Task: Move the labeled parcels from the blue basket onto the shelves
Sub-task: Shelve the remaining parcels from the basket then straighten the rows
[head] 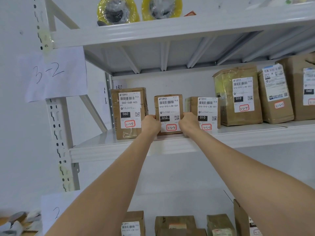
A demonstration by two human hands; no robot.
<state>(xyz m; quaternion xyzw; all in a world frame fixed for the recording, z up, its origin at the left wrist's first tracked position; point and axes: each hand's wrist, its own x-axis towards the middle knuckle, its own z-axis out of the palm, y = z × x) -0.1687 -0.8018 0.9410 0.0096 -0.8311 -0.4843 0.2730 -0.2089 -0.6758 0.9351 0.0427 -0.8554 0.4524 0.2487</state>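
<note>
- Two hands clasp one parcel (168, 106): left hand (150, 124) curled round its left edge, right hand (189, 122) round its right.
- It stands upright on the shelf (119, 150).

A parcel storeroom or courier depot is indicated by white metal shelving (102, 150) lined with cardboard parcels (225, 108) bearing barcoded shipping labels (129, 108) and red-ringed slot codes (129, 124), and by a handwritten "3-2" paper sign (54, 74) fixed at the upright (58, 125).
</note>
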